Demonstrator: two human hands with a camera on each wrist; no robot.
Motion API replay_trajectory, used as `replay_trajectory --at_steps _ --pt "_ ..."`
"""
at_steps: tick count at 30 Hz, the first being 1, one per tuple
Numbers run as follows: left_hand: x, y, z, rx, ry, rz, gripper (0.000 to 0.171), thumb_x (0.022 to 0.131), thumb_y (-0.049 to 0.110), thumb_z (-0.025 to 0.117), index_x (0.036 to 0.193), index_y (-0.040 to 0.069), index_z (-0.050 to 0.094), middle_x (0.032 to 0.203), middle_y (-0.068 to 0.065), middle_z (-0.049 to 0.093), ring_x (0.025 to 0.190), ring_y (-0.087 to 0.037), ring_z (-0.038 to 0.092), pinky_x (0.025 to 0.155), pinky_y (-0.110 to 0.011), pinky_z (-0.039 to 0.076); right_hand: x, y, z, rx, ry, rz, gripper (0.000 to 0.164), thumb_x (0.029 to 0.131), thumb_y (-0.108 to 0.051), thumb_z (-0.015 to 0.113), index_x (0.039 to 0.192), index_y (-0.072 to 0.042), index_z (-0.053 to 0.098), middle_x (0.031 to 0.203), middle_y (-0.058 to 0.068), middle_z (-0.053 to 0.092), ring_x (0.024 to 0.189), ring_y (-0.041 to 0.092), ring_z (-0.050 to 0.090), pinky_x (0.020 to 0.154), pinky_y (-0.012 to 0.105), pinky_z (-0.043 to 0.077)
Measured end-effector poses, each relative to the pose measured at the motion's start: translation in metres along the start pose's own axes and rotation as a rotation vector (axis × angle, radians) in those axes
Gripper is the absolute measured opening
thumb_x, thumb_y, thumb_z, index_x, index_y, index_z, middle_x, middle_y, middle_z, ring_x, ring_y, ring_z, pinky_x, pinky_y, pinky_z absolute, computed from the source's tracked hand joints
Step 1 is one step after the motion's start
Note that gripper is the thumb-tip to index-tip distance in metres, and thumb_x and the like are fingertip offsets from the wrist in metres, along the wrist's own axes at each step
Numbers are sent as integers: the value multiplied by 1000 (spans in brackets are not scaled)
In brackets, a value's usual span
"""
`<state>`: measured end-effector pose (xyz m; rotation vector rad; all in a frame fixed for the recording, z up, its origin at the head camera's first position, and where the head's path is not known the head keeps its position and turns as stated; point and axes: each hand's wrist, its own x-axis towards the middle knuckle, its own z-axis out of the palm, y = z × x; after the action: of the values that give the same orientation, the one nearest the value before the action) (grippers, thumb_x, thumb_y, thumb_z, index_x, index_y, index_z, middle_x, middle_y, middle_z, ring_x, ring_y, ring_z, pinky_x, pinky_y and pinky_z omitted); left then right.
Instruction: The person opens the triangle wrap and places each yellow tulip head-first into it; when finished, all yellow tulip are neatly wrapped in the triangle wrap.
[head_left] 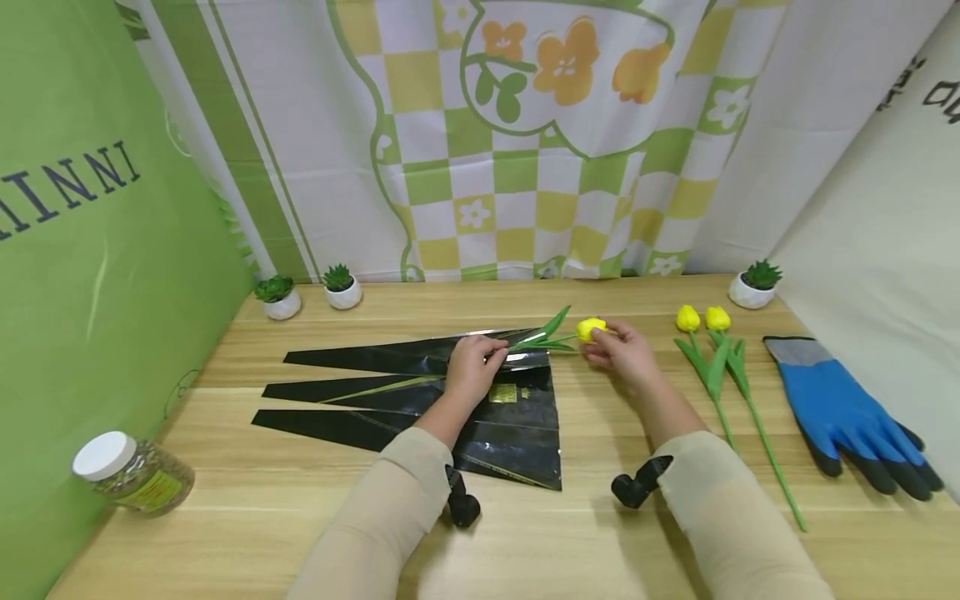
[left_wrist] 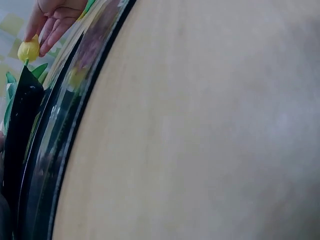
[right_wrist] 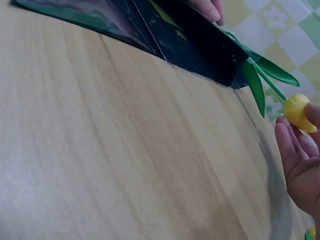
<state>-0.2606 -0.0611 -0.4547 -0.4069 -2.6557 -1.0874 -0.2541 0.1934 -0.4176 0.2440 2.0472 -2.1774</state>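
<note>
Several black cone-shaped flower sleeves [head_left: 517, 425] lie fanned on the table, narrow ends to the left. My left hand [head_left: 474, 367] grips the upper edge of the farthest sleeve [right_wrist: 215, 50] near its wide mouth. A yellow artificial tulip [head_left: 590, 330] has its stem in that sleeve, with green leaves [right_wrist: 272, 72] and bloom sticking out of the mouth. My right hand [head_left: 622, 354] pinches the bloom [right_wrist: 296, 110] between thumb and fingers. In the left wrist view, the right hand [left_wrist: 62, 17] holds the bloom above the sleeve; the left hand shows only at the frame's edge.
Two more yellow tulips [head_left: 705, 367] lie to the right, beside a blue-and-black work glove [head_left: 847, 408]. A white-lidded jar [head_left: 138, 473] stands at the left. Small potted succulents [head_left: 281, 302] line the back edge, with another pot [head_left: 752, 292] at the back right.
</note>
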Motion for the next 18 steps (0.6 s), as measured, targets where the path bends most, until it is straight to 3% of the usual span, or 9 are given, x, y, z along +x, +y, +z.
replay_trajectory --at_steps 5,12,18 --pt "1 1 0 9 6 22 22 96 24 64 112 13 75 108 -6 72 109 -28 62 98 -42 50 5 4 7 -107 15 -27 58 100 -16 56 146 9 33 107 0 54 78 -3 63 75 13 55" --pt "1 4 -2 7 5 22 22 96 23 64 112 13 75 109 -6 71 111 -29 61 101 -43 49 11 11 18 -107 -26 -100 52 97 -5 59 142 11 39 92 -5 57 76 0 65 72 15 56" --pt "1 5 -2 10 -9 4 22 96 24 63 112 14 75 110 -6 71 112 -28 61 101 -43 48 14 14 27 -113 -81 -86 50 97 -3 57 142 11 40 96 -3 61 77 1 65 74 15 57"
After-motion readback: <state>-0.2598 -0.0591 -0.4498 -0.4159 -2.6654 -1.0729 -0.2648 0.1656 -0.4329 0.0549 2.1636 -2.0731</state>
